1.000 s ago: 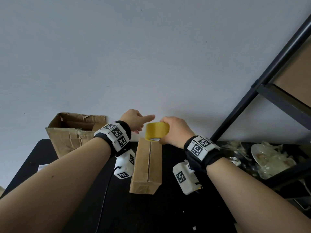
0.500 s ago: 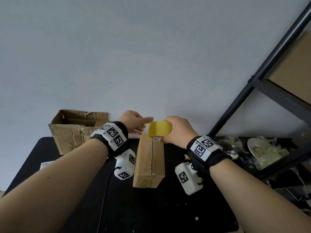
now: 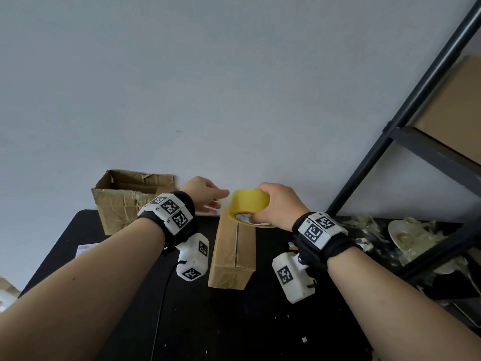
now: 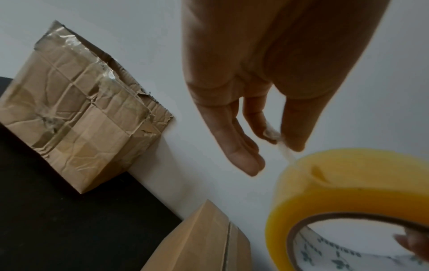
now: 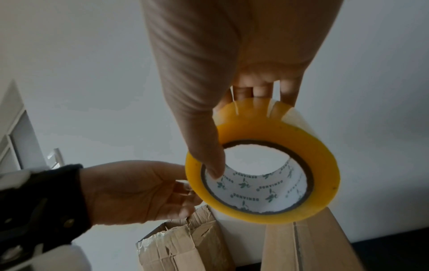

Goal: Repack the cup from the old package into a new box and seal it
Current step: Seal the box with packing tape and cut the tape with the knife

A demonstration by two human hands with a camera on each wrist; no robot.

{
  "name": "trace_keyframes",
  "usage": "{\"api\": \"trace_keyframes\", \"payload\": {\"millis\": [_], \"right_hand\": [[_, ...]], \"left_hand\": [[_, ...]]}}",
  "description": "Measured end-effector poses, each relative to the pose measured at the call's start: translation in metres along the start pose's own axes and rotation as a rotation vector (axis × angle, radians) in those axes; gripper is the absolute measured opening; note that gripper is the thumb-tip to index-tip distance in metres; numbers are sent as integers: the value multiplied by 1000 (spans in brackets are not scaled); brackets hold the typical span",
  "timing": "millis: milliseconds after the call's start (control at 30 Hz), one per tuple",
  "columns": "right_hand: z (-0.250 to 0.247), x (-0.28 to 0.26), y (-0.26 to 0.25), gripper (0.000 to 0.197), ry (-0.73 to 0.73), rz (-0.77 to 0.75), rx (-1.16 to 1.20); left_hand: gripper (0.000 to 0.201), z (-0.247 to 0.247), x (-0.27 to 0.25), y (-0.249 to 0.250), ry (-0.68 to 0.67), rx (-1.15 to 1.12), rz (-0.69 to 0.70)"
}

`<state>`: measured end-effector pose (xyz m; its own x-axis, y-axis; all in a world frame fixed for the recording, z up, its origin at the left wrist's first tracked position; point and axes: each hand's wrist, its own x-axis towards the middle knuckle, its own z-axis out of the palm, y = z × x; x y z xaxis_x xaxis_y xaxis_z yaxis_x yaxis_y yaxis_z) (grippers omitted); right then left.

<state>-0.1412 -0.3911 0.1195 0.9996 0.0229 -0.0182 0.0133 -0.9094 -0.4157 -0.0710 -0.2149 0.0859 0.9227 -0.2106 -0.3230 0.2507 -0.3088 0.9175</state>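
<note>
The new box (image 3: 226, 246) lies shut on the black table (image 3: 234, 329), its flap seam running away from me. My right hand (image 3: 257, 204) holds a yellow tape roll (image 3: 247, 204) above the box's far end, thumb in the core and fingers over the top. In the right wrist view the right hand (image 5: 239, 132) grips the tape roll (image 5: 325, 165) above the new box (image 5: 325, 243). My left hand (image 3: 221, 201) is at the roll's left side. In the left wrist view the left hand (image 4: 281, 141) pinches a clear tape end coming off the tape roll (image 4: 348, 187). The crumpled old package (image 3: 122, 201) stands open at the back left.
A grey wall rises right behind the table. A black metal shelf (image 3: 429, 157) stands at the right, with crumpled plastic wrap and a white dish (image 3: 400, 235) on its lower level. A paper label (image 3: 86, 250) and a thin cable (image 3: 161, 308) lie at the left.
Both hands stay at the box's far end. The tape roll has shifted slightly to the right, with the left fingertips still at its edge.
</note>
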Motion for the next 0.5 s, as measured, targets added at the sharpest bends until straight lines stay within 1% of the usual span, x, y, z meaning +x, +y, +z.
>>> {"api": "trace_keyframes", "payload": {"millis": [100,200,367,433,500], "right_hand": [[-3,-7,2,43,-24,-19,1],[-3,-17,9,45,-44,-18,0],[0,-32,15,48,-89,-22,25],[2,-33,13,54,-128,-28,36],[4,-33,12,63,-135,-18,78]], "left_hand": [[15,4,-8,-1,2,45,-17],[13,8,-18,-3,-9,24,-23],[15,17,-34,-14,51,-7,-25],[17,17,-37,-18,78,5,-28],[18,16,-41,-20,103,24,-22]]}}
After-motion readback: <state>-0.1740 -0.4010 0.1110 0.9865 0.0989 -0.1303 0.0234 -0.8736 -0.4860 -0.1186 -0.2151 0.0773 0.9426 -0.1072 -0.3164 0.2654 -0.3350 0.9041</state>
